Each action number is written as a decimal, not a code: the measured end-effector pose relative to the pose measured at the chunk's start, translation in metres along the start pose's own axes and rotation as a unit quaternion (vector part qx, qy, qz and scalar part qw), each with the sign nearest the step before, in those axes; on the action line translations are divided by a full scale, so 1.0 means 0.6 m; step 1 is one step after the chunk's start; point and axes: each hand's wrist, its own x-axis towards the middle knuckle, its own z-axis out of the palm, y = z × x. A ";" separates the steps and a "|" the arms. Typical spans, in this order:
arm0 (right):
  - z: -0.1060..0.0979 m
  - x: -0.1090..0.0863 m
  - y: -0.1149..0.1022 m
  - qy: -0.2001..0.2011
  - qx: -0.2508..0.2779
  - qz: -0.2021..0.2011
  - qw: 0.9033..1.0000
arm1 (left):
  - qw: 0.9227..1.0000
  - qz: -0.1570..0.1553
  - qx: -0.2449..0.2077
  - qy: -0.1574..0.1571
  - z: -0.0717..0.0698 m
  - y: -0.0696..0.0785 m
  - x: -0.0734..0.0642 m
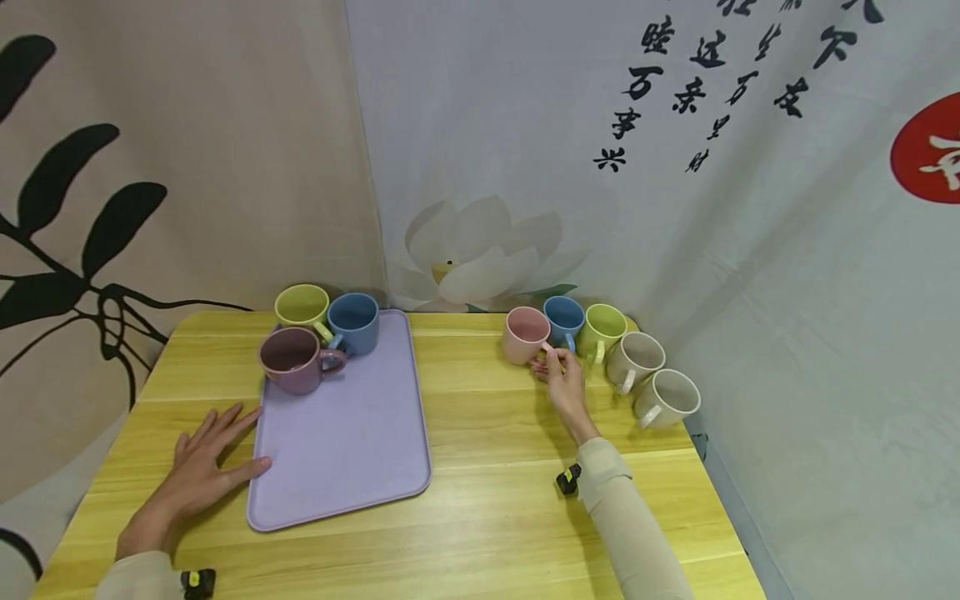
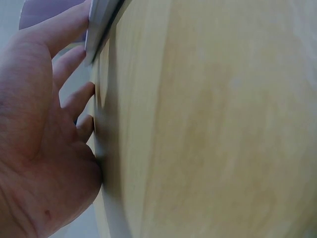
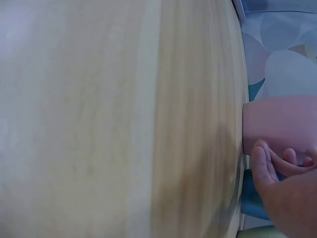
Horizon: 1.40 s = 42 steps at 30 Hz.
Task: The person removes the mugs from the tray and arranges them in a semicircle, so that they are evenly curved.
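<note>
In the head view my left hand lies spread at the left edge of a lavender tray. Its thumb and index finger touch the rim, as the left wrist view also shows. On the tray's far left corner stand a purple mug, a yellow-green mug and a blue mug. Across the table, my right hand pinches the handle of a pink mug between thumb and fingers. That pink mug stands upright at the table's far side in the right wrist view.
Right of the pink mug, a row holds a second blue mug, another yellow-green mug and two off-white mugs, a nearer one and a farther one. Behind the wooden table hangs a printed curtain.
</note>
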 end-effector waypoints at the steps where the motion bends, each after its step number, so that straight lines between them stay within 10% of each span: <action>1: -0.001 0.000 0.000 -0.001 -0.001 0.000 1.000 | 1.000 0.001 -0.001 0.000 0.000 0.000 0.000; 14: -0.005 -0.005 0.003 0.000 -0.009 -0.007 1.000 | 1.000 0.001 -0.002 -0.001 0.000 0.002 -0.001; 25: -0.025 -0.056 -0.017 0.015 -0.140 -0.022 0.990 | 1.000 0.002 -0.001 0.000 0.000 0.004 -0.002; 42: 0.023 -0.100 -0.076 0.001 -0.120 -0.176 0.977 | 1.000 -0.012 0.001 -0.010 -0.001 0.002 0.000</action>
